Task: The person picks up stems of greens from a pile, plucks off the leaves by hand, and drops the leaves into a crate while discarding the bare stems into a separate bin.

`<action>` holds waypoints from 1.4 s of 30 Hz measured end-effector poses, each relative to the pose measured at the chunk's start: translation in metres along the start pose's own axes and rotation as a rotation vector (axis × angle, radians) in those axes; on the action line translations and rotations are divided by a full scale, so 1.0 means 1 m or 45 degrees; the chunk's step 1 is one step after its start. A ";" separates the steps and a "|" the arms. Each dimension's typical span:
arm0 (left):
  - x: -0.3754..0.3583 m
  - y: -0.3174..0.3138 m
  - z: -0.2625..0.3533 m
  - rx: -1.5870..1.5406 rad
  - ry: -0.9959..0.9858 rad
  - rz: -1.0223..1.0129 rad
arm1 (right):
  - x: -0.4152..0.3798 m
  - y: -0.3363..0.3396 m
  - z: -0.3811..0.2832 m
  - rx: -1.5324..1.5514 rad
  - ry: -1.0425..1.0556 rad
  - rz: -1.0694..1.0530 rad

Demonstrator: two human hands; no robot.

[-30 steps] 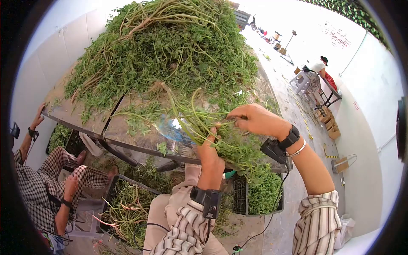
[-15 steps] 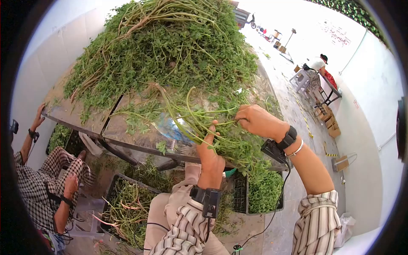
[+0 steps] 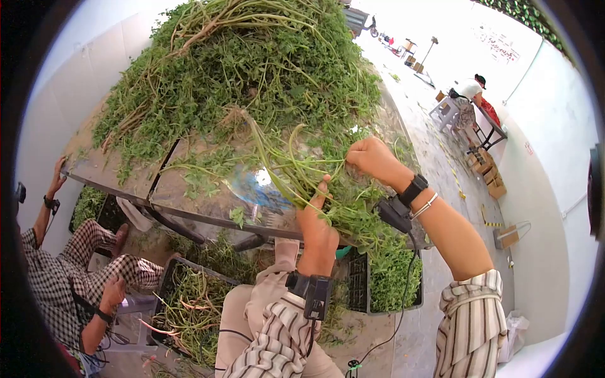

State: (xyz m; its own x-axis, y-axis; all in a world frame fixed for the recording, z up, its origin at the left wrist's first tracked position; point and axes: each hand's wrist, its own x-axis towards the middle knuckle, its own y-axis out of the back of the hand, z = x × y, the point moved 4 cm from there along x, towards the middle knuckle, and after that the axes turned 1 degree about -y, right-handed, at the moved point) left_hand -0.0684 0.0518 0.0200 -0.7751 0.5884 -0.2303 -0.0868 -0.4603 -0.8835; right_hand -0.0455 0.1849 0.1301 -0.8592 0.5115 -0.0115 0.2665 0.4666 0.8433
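Observation:
My left hand [image 3: 317, 230] is closed around a bundle of green leafy stems [image 3: 280, 170] above the table's near edge, with its thumb or a finger pointing up along them. Thick stem ends with pale roots reach up and left from it. To the right and slightly higher, my right hand [image 3: 373, 162] is pinched on a thin stem at the bundle's upper right side. A large heap of leafy green plants [image 3: 252, 75] covers the far part of the table [image 3: 120, 171]. A blue patch shows on the tabletop left of the bundle.
Below the table are a black crate of cut stems [image 3: 192, 302] and a black crate of leafy greens [image 3: 394, 280]. A co-worker in checked clothes [image 3: 60, 290] sits at left. Another person [image 3: 469, 94] sits at a small table far right, near cardboard boxes [image 3: 488, 170].
My right hand has moved up and slightly left while pinching. My left hand has shifted slightly right with the bundle. The co-worker's lower hand at left has moved slightly.

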 end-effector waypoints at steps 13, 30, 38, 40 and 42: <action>-0.009 0.014 0.001 0.078 -0.021 -0.143 | -0.015 0.033 -0.023 0.342 0.095 0.061; 0.002 0.012 -0.013 -0.268 0.182 -0.120 | -0.029 -0.020 -0.040 -0.289 0.362 -0.265; -0.001 0.009 -0.006 -0.176 0.208 -0.166 | -0.031 -0.025 -0.037 -0.405 0.517 -0.206; 0.003 0.008 -0.009 -0.163 0.180 -0.152 | -0.031 -0.028 -0.036 -0.499 0.531 -0.190; 0.005 0.010 -0.011 -0.152 0.157 -0.134 | -0.031 -0.033 -0.034 -0.548 0.517 -0.207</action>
State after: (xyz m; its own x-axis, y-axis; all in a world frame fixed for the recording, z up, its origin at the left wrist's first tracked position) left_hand -0.0665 0.0572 0.0054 -0.6825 0.7094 -0.1758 -0.0827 -0.3140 -0.9458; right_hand -0.0424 0.1288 0.1212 -0.9944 0.1026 -0.0241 -0.0097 0.1391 0.9902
